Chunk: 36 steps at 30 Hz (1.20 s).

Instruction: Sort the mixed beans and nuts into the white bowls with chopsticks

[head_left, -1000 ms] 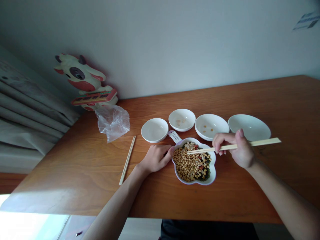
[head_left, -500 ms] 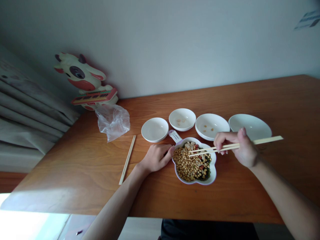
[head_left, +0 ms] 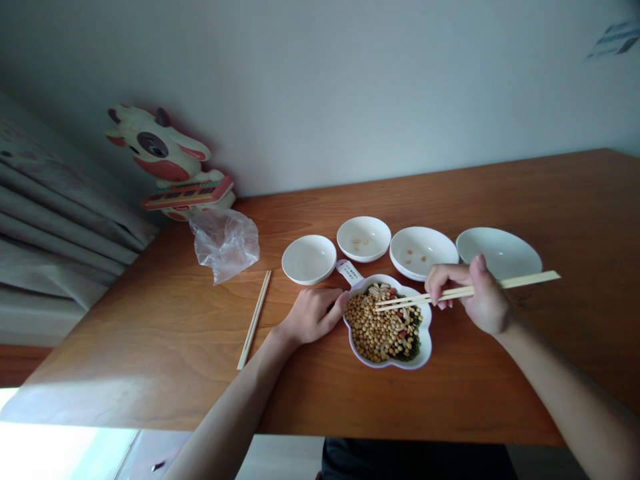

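In my right hand (head_left: 473,293) is a pair of pale wooden chopsticks (head_left: 520,281), held between thumb and fingers. Their tips lie close together over the soybeans and peanuts in a flower-shaped bowl (head_left: 427,347) with a lilac rim and a labelled handle. Dark green beans show at its lower right. My left hand (head_left: 314,315) grips the bowl's left edge, thumb at the rim and other fingers curled, partly hidden. Behind stand white bowls: one bare inside (head_left: 309,260), one with a few pale pieces (head_left: 364,230), one with a few tan beans (head_left: 425,240), and one at right (head_left: 500,250).
A second pair of chopsticks (head_left: 255,320) lies on the wooden table (head_left: 165,327) left of my left forearm. Farther back are a crumpled clear plastic bag (head_left: 227,243) and a cow toy with a keyboard (head_left: 170,160). The wall (head_left: 350,93) closes off the far side.
The chopstick tips have drawn closer together and shifted slightly left and up over the beans. My left hand stays at the bowl's edge.
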Each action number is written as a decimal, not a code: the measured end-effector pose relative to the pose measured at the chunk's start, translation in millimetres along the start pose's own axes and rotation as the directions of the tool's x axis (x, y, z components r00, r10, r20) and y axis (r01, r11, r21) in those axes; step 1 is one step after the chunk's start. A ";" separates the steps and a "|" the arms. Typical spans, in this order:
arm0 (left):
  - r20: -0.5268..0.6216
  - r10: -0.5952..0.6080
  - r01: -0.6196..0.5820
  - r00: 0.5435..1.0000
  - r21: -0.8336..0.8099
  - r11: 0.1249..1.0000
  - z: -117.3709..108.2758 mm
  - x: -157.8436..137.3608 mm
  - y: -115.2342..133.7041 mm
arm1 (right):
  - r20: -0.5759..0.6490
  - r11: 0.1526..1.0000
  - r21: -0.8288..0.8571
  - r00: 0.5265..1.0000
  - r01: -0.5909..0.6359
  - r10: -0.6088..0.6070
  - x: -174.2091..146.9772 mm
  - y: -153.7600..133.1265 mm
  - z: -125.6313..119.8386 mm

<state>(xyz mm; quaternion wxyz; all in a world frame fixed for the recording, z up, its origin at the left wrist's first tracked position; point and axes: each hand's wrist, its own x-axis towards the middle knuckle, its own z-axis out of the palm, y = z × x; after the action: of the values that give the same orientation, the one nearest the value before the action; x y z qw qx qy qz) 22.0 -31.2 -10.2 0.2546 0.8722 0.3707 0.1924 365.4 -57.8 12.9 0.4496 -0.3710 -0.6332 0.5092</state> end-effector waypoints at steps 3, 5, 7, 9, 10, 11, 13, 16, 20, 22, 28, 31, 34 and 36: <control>-0.003 -0.003 0.003 1.000 0.003 1.000 0.4 -0.1 -0.6 | 0.009 1.000 0.008 1.000 -0.005 0.005 0.6 -1.7 0.7; -0.001 -0.004 0.004 1.000 0.001 1.000 0.5 0.0 -0.7 | 0.010 1.000 0.009 1.000 -0.007 0.007 0.5 -1.8 0.7; -0.002 -0.005 0.005 1.000 -0.001 1.000 0.5 0.2 -0.5 | 0.008 1.000 0.003 1.000 -0.010 0.010 0.1 -1.0 0.3; -0.006 -0.003 0.003 1.000 0.001 1.000 0.4 0.3 -0.4 | 0.006 1.000 -0.005 1.000 -0.009 0.009 -0.4 0.2 -0.2; -0.005 -0.004 0.004 1.000 0.001 1.000 0.4 0.3 -0.3 | 0.006 1.000 -0.009 1.000 -0.006 0.006 -0.6 0.8 -0.4; -0.004 -0.004 0.004 1.000 0.001 1.000 0.4 0.3 -0.3 | 0.005 1.000 -0.012 1.000 -0.003 0.003 -0.7 1.2 -0.5; -0.002 -0.002 0.002 1.000 -0.001 1.000 0.5 0.2 -0.5 | -0.005 1.000 -0.018 1.000 0.004 -0.004 -0.6 1.6 -0.5; -0.009 -0.004 0.004 1.000 -0.001 1.000 0.9 0.0 -0.8 | -0.023 1.000 -0.019 1.000 0.014 -0.015 0.2 0.6 0.5; -0.005 -0.014 0.014 1.000 -0.006 1.000 0.8 -0.5 -1.1 | -0.046 0.999 0.020 0.998 0.042 -0.042 1.9 -3.3 2.1; 0.004 -0.016 0.016 1.000 -0.009 1.000 0.6 -0.6 -1.3 | -0.071 0.997 0.043 0.996 0.057 -0.054 2.8 -5.9 2.2; 0.009 -0.018 0.018 1.000 -0.010 1.000 0.5 -0.2 -1.8 | -0.227 0.982 0.096 0.964 0.162 -0.137 4.1 -14.2 -3.3; 0.009 -0.026 0.026 1.000 -0.007 1.000 0.5 -0.2 -1.9 | -0.350 0.969 0.085 0.918 0.232 -0.189 4.5 -16.6 -8.7; 0.005 -0.024 0.024 1.000 0.000 1.000 0.9 -0.5 -2.5 | -0.446 0.958 0.030 0.861 0.287 -0.244 7.3 -15.0 -15.6; 0.010 -0.023 0.023 1.000 0.006 1.000 1.4 -0.6 -3.3 | -0.518 0.945 -0.027 0.804 0.325 -0.291 10.8 -11.7 -19.7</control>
<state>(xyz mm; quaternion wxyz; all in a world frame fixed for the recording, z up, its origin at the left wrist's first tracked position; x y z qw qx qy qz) 20.5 -30.1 -13.4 0.2562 0.8697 0.3797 0.1841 380.5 -44.1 27.9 0.6905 -0.3712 -0.5250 0.3312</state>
